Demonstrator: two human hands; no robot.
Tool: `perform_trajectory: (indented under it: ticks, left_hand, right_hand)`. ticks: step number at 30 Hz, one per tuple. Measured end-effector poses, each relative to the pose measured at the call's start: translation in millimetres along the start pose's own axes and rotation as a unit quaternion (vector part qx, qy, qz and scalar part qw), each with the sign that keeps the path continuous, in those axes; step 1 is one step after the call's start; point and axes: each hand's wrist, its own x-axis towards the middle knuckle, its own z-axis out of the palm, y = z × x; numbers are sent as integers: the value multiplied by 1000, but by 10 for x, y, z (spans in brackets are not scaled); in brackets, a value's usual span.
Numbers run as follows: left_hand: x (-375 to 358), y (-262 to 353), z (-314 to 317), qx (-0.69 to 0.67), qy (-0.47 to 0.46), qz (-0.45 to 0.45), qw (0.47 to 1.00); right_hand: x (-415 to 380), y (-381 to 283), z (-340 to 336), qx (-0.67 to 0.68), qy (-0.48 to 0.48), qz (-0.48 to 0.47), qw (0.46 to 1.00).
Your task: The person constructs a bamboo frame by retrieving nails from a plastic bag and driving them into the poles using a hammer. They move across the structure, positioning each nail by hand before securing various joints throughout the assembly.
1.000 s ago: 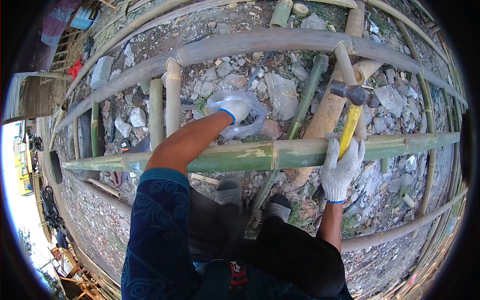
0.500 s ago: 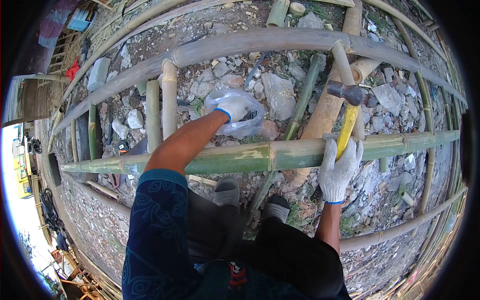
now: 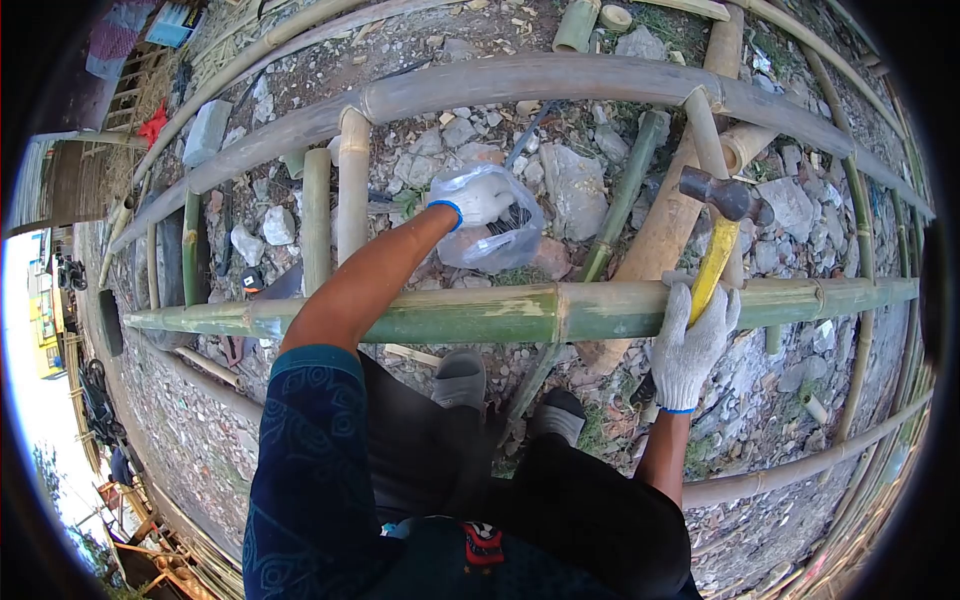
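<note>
My right hand [image 3: 692,345], in a pale knitted glove, is closed round the yellow handle of a hammer [image 3: 715,255], its dark metal head up. It is at the green bamboo pole [image 3: 500,315] that runs across in front of me. My left hand [image 3: 480,198], gloved too, reaches past this pole into a clear plastic bag [image 3: 480,250]. Thin dark pieces that look like nails [image 3: 512,218] show in the bag beside my fingers. The fingers are curled, and their tips are hidden, so what they grip cannot be made out.
A grey bamboo pole [image 3: 540,80] crosses farther off, joined by short bamboo uprights [image 3: 353,185]. Rubble and stones [image 3: 575,190] cover the ground. A tape measure [image 3: 251,280] lies at left, near a saw-like blade [image 3: 285,283]. My feet [image 3: 460,378] stand just behind the green pole.
The view has shifted slightly, moving the scene a little to the right. My left hand remains in the bag, with more dark pieces showing. My right hand keeps hold of the hammer.
</note>
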Motion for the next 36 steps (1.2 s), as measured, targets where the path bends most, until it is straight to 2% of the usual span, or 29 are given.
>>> perform_trajectory:
  ticks: [3, 7, 12, 14, 16, 19, 22, 23, 26, 27, 29, 31, 33, 36]
  left_hand:
    - [102, -106, 120, 273, 41, 59, 959]
    - [18, 104, 280, 318, 44, -6, 947]
    - [259, -211, 541, 300, 91, 1, 950]
    - [228, -150, 502, 295, 110, 36, 948]
    - [200, -93, 436, 284, 78, 24, 955]
    - [202, -198, 323, 331, 52, 93, 938]
    - [89, 15, 363, 349, 44, 72, 933]
    - [181, -79, 445, 394, 38, 25, 918]
    - [252, -86, 458, 347, 27, 61, 936]
    - [286, -47, 458, 367, -6, 23, 930]
    - [276, -43, 483, 336, -11, 11, 942]
    - [300, -67, 441, 342, -48, 26, 938]
    - [325, -295, 415, 313, -13, 129, 941]
    - [258, -225, 258, 322, -19, 69, 944]
  right_hand:
    - [-9, 36, 9, -12, 1, -9, 1000]
    - [16, -9, -14, 2, -3, -1, 1000]
    - [48, 7, -26, 18, 7, 2, 1000]
    - [31, 41, -3, 17, 9, 0, 1000]
    - [41, 38, -15, 28, 17, -14, 999]
    - [38, 34, -23, 28, 35, -25, 999]
    - [42, 31, -40, 21, 24, 0, 999]
    - [35, 42, -15, 26, 47, -16, 998]
    - [52, -5, -76, 39, 65, -27, 997]
    - [45, 11, -63, 36, 52, -12, 998]
    - [33, 21, -58, 39, 38, -5, 998]
    - [17, 47, -42, 43, 36, 3, 998]
    - [11, 52, -63, 48, 43, 5, 998]
    - [-19, 49, -55, 53, 50, 8, 997]
